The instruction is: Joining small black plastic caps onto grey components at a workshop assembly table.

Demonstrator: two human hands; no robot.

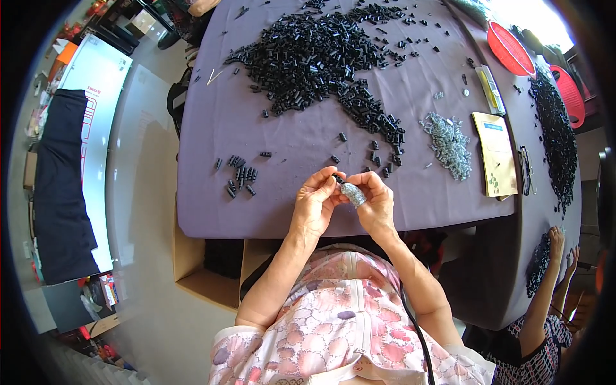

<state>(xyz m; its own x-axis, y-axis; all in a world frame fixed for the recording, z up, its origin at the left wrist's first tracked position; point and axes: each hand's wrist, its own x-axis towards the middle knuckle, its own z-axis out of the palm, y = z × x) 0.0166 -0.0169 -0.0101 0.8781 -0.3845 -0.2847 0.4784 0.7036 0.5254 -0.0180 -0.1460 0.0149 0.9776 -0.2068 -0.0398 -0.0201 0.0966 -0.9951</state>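
Note:
Above the near edge of the table, my two hands meet. My left hand [311,204] pinches a small black cylindrical piece [339,179] between thumb and fingers. My right hand [377,204] curls around a clump of small clear plastic pieces [353,194], its fingertips close to the black piece. Whether the two kinds of piece touch is too small to tell. Beyond my hands spreads a large heap of black cylindrical pieces [314,58]. Several more black pieces [242,174] lie in a small group to the left. A pile of clear pieces [449,144] sits to the right.
The table [218,208] has a grey-purple cloth. At its right lie a yellow booklet [494,154], eyeglasses [527,170] and a clear box [489,90]. On the adjoining table are red baskets [511,48] and black pieces [555,138]; another person's hands [557,244] work there. A cardboard box [208,282] stands below.

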